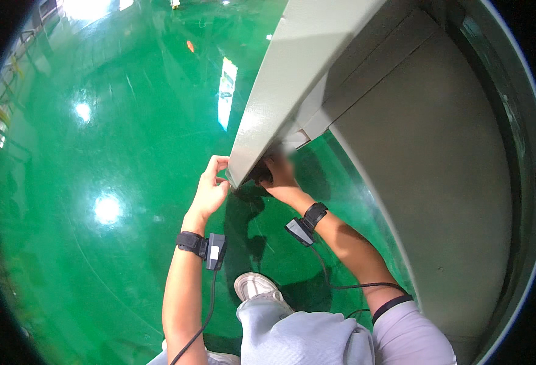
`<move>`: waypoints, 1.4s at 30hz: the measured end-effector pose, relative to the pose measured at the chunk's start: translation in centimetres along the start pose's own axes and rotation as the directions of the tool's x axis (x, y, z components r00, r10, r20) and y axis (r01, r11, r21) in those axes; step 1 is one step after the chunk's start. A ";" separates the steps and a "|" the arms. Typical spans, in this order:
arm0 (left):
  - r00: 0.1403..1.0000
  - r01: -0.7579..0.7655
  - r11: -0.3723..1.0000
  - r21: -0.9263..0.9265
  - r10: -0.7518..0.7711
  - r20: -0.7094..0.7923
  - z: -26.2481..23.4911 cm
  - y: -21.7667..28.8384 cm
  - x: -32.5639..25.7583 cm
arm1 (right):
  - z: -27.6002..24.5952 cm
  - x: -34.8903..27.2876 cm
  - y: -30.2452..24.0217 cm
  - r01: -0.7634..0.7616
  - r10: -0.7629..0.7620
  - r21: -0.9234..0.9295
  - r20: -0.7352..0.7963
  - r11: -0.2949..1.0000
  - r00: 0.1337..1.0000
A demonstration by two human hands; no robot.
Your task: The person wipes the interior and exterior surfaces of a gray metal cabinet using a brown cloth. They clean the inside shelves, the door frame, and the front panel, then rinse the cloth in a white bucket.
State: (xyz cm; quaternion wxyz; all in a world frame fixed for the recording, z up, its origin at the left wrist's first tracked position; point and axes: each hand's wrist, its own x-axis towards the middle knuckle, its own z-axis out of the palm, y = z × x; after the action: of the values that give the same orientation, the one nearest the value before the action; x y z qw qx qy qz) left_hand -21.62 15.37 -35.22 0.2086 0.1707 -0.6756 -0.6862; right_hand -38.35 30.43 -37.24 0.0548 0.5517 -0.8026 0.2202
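A grey metal door [280, 85] stands on edge in front of me, its near corner pointing toward my feet. My left hand [209, 193] is at the outer side of that corner, fingers bent and closed against the edge, the tips partly hidden by it. On the inner side, my right hand [283, 179] reaches in under the door, fingers curled around a dark part [260, 171]. Shadow and blur hide what that part is. Both wrists carry black straps with small grey sensor boxes, the left box [215, 252] and the right box [299, 232], each with a cable.
A large grey cabinet body [438, 201] fills the right side, with a pale edge curving down beside my right arm. Glossy green floor [116, 158] spreads out at the left, reflecting lamps. My white shoe [257, 286] is below the hands. Equipment lines the far left rim.
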 end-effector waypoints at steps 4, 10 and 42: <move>1.000 0.025 0.999 -0.025 -0.026 -0.011 0.5 0.0 -0.4 | -1.7 1.6 0.6 -0.137 0.137 0.061 0.000 0.989 0.991; 0.999 0.012 1.000 -0.021 -0.013 -0.031 -0.3 0.4 0.0 | 1.1 1.1 -5.1 -0.019 -0.011 0.331 0.088 0.943 0.996; 0.998 0.055 0.998 -0.001 -0.055 0.004 2.5 0.3 0.8 | -2.2 3.7 1.4 0.214 -0.146 -0.170 0.342 0.962 0.928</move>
State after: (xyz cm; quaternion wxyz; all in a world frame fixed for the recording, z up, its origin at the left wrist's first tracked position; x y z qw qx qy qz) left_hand -23.57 17.09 -34.85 0.1886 0.1878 -0.6708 -0.6923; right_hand -41.32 28.57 -34.49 -0.0023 0.6435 -0.7645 0.0364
